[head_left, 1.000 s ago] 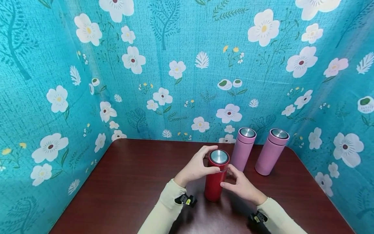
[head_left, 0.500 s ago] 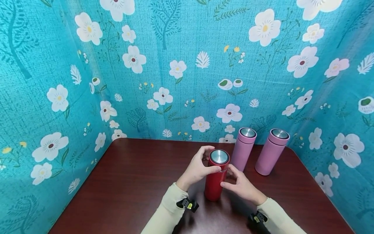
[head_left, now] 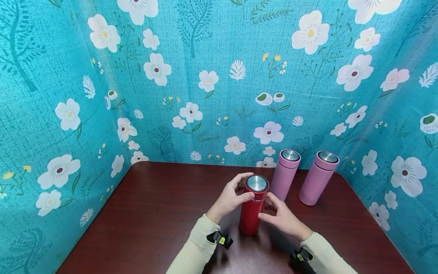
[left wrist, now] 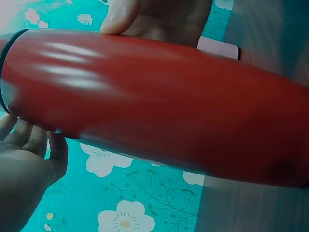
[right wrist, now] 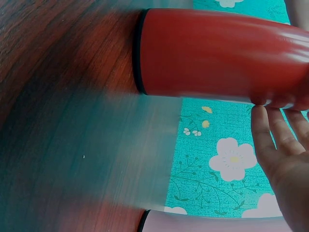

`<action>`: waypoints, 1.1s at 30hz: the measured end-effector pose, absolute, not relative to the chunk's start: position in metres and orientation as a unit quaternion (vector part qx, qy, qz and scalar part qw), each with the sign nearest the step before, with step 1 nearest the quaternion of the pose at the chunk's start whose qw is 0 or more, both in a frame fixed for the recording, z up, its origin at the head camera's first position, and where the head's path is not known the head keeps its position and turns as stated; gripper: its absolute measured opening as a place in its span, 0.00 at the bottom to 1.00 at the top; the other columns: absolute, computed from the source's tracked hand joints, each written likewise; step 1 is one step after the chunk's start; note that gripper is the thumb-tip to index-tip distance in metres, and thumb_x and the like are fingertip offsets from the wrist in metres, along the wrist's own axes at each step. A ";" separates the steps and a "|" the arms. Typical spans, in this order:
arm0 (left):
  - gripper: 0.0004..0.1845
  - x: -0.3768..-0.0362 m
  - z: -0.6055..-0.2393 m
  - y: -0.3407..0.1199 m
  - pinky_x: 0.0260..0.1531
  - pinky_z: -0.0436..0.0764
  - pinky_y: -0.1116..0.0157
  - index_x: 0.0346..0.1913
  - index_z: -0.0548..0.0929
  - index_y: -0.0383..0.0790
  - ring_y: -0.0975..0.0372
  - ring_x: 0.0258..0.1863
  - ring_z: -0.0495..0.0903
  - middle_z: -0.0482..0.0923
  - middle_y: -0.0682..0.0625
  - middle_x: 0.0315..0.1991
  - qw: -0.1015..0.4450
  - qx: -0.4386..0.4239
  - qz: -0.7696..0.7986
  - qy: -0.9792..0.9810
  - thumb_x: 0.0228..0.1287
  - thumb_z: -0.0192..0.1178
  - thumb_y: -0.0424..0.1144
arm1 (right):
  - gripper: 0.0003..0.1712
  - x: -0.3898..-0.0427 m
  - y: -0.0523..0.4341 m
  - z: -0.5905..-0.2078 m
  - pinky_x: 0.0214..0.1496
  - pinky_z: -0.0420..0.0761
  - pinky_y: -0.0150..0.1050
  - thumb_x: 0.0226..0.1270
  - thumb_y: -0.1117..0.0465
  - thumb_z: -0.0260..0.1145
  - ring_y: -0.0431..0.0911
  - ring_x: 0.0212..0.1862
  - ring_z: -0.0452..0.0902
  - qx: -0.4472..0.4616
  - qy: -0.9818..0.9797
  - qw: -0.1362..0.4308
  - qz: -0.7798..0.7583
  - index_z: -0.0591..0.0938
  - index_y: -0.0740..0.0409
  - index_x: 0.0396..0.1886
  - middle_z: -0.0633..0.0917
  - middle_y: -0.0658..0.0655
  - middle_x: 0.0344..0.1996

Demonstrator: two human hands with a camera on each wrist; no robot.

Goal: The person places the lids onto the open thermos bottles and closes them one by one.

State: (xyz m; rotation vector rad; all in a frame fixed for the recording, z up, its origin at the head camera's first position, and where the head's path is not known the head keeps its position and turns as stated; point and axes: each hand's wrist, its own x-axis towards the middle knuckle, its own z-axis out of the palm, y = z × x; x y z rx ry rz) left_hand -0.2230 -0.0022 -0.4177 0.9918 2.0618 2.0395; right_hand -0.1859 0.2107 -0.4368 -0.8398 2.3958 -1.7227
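Note:
A red thermos (head_left: 250, 219) stands upright on the dark wooden table, its lid (head_left: 257, 184) topped with a silver disc. My left hand (head_left: 228, 198) grips the lid from the left, thumb in front and fingers reaching behind it. Lower down, my right hand (head_left: 285, 217) holds the body from the right, with the thumb on the front and the fingers partly hidden behind. The left wrist view has the thermos body (left wrist: 154, 101) lying across it, my left fingers curled near the lid end. In the right wrist view, right fingertips touch the side of the thermos (right wrist: 207, 53).
Two pink thermoses stand behind to the right: a nearer pink one (head_left: 284, 175), close behind my right hand, and another pink one (head_left: 316, 182) farther right. A blue flowered cloth (head_left: 205, 125) hangs around the back and sides of the table (head_left: 150, 213).
My left hand has shifted slightly right and turned at the lid, its thumb moving a little right, then back left. The right hand and the thermos body hold still.

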 end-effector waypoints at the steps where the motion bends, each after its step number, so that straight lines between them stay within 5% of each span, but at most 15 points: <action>1: 0.33 -0.223 -0.418 -0.002 0.48 0.76 0.61 0.68 0.64 0.42 0.61 0.49 0.73 0.74 0.47 0.54 0.040 0.329 0.669 0.665 0.61 0.62 0.45 | 0.34 -0.186 0.211 -0.437 0.51 0.71 0.64 0.61 0.68 0.66 0.43 0.53 0.75 -0.272 0.780 0.038 -0.562 0.63 0.60 0.66 0.75 0.61 0.57; 7: 0.36 -0.221 -0.419 -0.001 0.49 0.76 0.60 0.67 0.63 0.43 0.61 0.51 0.73 0.73 0.48 0.55 0.023 0.332 0.675 0.658 0.59 0.63 0.51 | 0.35 -0.191 0.213 -0.446 0.51 0.73 0.62 0.61 0.68 0.66 0.42 0.54 0.75 -0.272 0.780 0.037 -0.562 0.63 0.59 0.66 0.75 0.61 0.57; 15: 0.33 -0.219 -0.420 0.003 0.52 0.74 0.60 0.62 0.65 0.40 0.60 0.51 0.73 0.73 0.49 0.51 0.008 0.292 0.693 0.659 0.57 0.67 0.47 | 0.34 -0.202 0.218 -0.466 0.52 0.76 0.46 0.61 0.66 0.66 0.46 0.55 0.75 -0.270 0.782 0.030 -0.561 0.65 0.52 0.66 0.77 0.55 0.57; 24: 0.33 -0.223 -0.425 -0.001 0.52 0.74 0.61 0.65 0.65 0.44 0.60 0.52 0.73 0.74 0.47 0.55 0.041 0.322 0.697 0.640 0.61 0.62 0.52 | 0.34 -0.201 0.217 -0.464 0.52 0.73 0.59 0.62 0.67 0.66 0.46 0.53 0.75 -0.276 0.786 0.024 -0.553 0.65 0.53 0.66 0.76 0.56 0.56; 33: 0.37 -0.222 -0.425 0.000 0.52 0.73 0.58 0.66 0.63 0.43 0.60 0.52 0.72 0.73 0.49 0.55 0.036 0.310 0.698 0.645 0.58 0.64 0.53 | 0.33 -0.206 0.221 -0.474 0.52 0.75 0.55 0.62 0.63 0.66 0.48 0.54 0.75 -0.282 0.782 0.019 -0.556 0.66 0.48 0.65 0.77 0.53 0.56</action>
